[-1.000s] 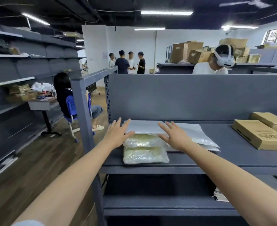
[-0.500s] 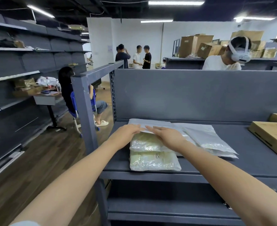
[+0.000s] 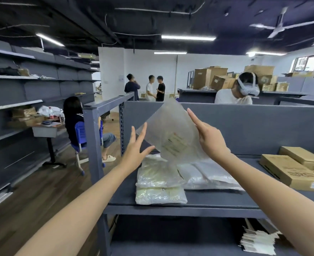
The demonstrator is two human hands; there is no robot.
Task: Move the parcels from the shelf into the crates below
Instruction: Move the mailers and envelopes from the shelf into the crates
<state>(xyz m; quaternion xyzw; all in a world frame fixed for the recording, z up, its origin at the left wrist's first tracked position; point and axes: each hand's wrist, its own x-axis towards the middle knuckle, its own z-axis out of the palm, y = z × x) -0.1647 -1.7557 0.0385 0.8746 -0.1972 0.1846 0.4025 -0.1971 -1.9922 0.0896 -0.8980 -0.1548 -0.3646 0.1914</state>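
Limp clear parcel (image 3: 171, 133) is pressed above the shelf (image 3: 207, 200) between left hand (image 3: 135, 152) and right hand (image 3: 207, 137), fingers straight, uncurled. It could be dropped if pressure is eased.

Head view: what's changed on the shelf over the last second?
The top grey parcel has come off the stack. It lay flat under both palms and now stands tilted in the air above the shelf, between the left hand and the right hand, whose fingers are straight. Both hands rose with it. The clear packets, white mailers and cardboard boxes lie as before.
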